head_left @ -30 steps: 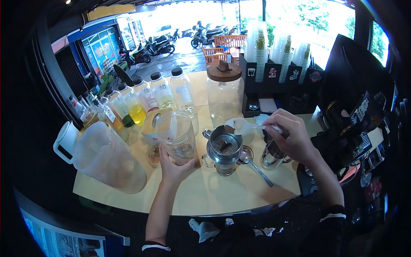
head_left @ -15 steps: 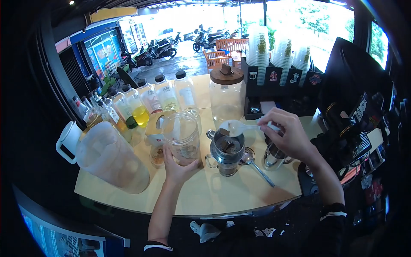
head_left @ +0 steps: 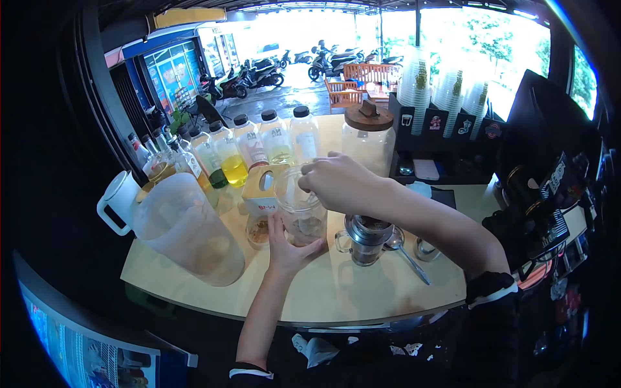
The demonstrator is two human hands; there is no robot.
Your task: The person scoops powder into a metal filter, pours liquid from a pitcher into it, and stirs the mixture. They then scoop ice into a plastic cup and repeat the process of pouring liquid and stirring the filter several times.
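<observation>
My left hand (head_left: pixel 290 247) is wrapped round the lower side of a clear jar (head_left: pixel 304 221), which stands on the counter. Over the jar's mouth is my right hand (head_left: pixel 336 182), fingers closed on a white plastic spoon whose bowl I cannot make out through the jar. Below my right forearm, a metal coffee dripper (head_left: pixel 366 231) with dark grounds sits on a glass mug (head_left: pixel 366 253). A metal spoon (head_left: pixel 413 264) lies to the right of the mug. Beside the jar, at its left, is a small dish of brown bits (head_left: pixel 257 231).
A large translucent pitcher (head_left: pixel 191 233) leans at the left, near a white jug (head_left: pixel 119 200). Capped bottles (head_left: pixel 272 139) line the back by a yellow box (head_left: pixel 260 187). A wooden-lidded jar (head_left: pixel 367 139) and stacked cups (head_left: pixel 414 84) stand at the back right.
My right hand has moved left with the white spoon, from above the dripper to the jar's mouth. My left hand stays on the jar. The whole view has shifted slightly.
</observation>
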